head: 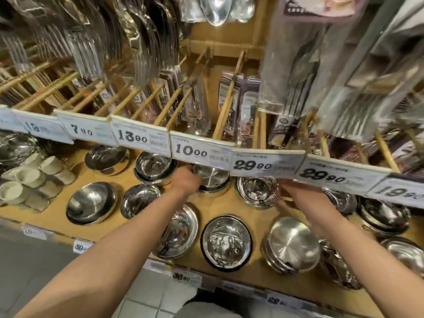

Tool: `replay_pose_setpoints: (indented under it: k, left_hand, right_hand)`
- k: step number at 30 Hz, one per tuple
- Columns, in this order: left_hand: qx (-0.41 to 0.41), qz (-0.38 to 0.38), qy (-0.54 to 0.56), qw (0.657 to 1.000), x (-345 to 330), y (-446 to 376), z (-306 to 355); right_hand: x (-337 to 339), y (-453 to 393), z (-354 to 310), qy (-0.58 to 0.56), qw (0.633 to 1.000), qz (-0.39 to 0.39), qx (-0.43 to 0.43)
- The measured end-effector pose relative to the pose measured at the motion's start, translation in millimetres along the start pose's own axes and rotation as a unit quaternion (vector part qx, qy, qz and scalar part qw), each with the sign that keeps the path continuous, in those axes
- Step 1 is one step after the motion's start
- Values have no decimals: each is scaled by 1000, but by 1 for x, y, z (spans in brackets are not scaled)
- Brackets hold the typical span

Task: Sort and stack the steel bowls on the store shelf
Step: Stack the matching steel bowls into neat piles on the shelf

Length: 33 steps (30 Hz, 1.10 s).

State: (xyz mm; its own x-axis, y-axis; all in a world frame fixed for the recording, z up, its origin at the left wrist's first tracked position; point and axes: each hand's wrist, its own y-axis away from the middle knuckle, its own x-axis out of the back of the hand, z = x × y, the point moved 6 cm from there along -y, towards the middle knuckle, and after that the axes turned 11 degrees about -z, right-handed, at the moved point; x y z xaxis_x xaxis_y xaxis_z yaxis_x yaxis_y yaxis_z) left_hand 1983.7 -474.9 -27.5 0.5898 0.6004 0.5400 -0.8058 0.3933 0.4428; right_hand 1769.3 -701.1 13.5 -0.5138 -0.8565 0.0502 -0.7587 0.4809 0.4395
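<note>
Steel bowls stand in two rows on a wooden shelf (257, 214). My left hand (184, 181) grips the left side of a brushed steel bowl (212, 176) that sits on a small stack in the back row, partly hidden under the price tags. My right hand (296, 191) reaches under the tag rail to the right side of a shiny bowl stack (257, 190); its fingers are mostly hidden. In the front row are a tilted bowl (177, 232), a deep shiny bowl (226, 242) and a stack of brushed bowls (291, 245).
A rail of price tags (250, 165) overhangs the back row. Above it hang packaged cutlery (160, 97) on wooden pegs. White ceramic cups (29, 177) sit at the left. More bowl stacks (383, 214) stand at the right. Tiled floor (146, 294) lies below the shelf edge.
</note>
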Motion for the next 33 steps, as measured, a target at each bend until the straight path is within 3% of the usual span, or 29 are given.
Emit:
replay_pose_setpoints:
  k: [7, 18, 26, 30, 33]
  left_hand:
    - [-7, 58, -94, 994, -4, -10, 13]
    - [6, 86, 81, 993, 8, 10, 17]
    - [-21, -67, 173, 982, -29, 84, 53]
    - [-51, -103, 170, 979, -63, 122, 70]
    - [-58, -106, 165, 979, -84, 135, 72]
  right_hand:
    - [27, 18, 4, -25, 996, 86, -16]
    - [32, 12, 16, -67, 996, 55, -37]
    - [27, 29, 12, 13, 998, -54, 16]
    - [25, 43, 16, 21, 992, -123, 23]
    - [35, 56, 21, 33, 993, -107, 37]
